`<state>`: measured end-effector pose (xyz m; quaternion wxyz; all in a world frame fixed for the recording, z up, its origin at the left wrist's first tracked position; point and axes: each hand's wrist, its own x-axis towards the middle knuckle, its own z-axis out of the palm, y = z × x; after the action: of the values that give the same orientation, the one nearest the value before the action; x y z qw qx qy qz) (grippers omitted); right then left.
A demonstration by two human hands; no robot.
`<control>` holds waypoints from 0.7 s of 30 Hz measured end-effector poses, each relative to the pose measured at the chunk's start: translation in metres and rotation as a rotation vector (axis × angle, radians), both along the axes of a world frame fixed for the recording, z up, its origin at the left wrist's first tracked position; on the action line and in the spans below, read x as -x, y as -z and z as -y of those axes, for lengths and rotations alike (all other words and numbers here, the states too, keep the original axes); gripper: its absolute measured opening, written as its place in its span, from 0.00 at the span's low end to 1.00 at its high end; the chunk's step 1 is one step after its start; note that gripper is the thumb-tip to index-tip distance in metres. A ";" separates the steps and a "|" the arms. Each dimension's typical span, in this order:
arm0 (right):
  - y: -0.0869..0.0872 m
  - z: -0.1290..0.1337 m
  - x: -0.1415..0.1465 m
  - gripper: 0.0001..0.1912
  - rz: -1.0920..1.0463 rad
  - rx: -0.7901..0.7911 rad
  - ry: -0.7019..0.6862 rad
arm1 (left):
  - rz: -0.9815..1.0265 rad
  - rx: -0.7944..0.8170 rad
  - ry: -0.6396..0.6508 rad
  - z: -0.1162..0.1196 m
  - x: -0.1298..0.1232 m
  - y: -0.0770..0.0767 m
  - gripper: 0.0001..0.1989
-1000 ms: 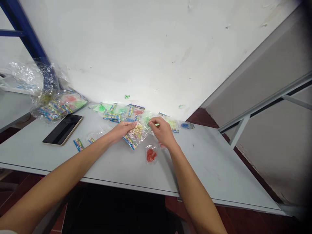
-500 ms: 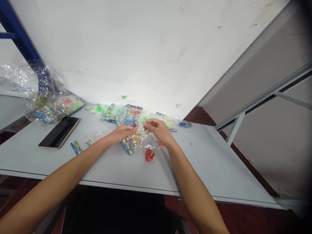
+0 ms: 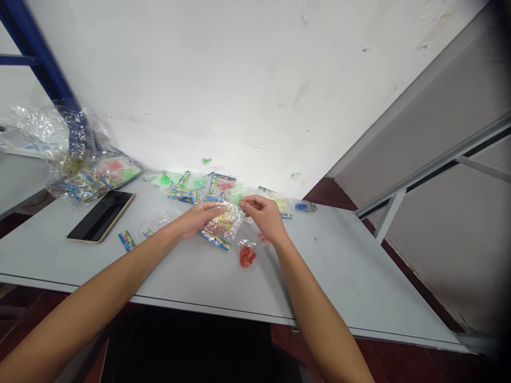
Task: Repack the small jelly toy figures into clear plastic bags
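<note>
Both my hands hold a clear plastic packet (image 3: 222,226) with yellow-gold contents and a colourful printed strip along its lower edge. My left hand (image 3: 195,221) grips its left side, and my right hand (image 3: 263,215) pinches its upper right corner. Just below sits a clear bag of red pieces (image 3: 247,255). Behind my hands lies a loose heap of similar packets (image 3: 191,186) in green, blue and red, partly hidden by the held packet.
A black smartphone (image 3: 100,216) lies on the grey table (image 3: 327,271), left of my hands. A printed strip (image 3: 126,240) lies near it. Crumpled clear plastic (image 3: 43,133) and more packets sit at back left, against a white wall (image 3: 239,80). The table's front edge runs below my forearms.
The held packet has turned, and its printed strip now lies nearly level instead of diagonal. My hands have moved slightly apart.
</note>
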<state>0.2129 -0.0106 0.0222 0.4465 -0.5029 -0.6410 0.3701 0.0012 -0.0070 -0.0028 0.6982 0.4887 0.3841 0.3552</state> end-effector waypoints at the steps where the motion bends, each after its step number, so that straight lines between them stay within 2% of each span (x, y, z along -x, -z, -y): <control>1: 0.000 0.002 0.002 0.12 0.048 -0.052 -0.008 | -0.019 0.006 -0.007 0.000 0.000 0.000 0.23; 5: -0.001 0.009 0.010 0.10 0.182 -0.206 -0.053 | -0.014 0.044 -0.063 0.000 0.001 -0.002 0.19; 10: 0.005 0.006 0.011 0.09 0.185 -0.234 -0.069 | 0.148 0.100 -0.074 -0.001 -0.001 -0.005 0.15; 14: 0.010 0.002 0.010 0.09 0.163 -0.263 -0.067 | 0.141 0.137 -0.148 -0.001 -0.002 -0.008 0.11; 21: 0.008 0.006 0.012 0.11 0.213 -0.251 -0.100 | 0.179 0.195 -0.120 -0.001 -0.001 -0.010 0.23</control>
<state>0.2013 -0.0162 0.0139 0.4162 -0.4472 -0.7500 0.2534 0.0021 -0.0057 0.0075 0.7513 0.3608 0.3816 0.3996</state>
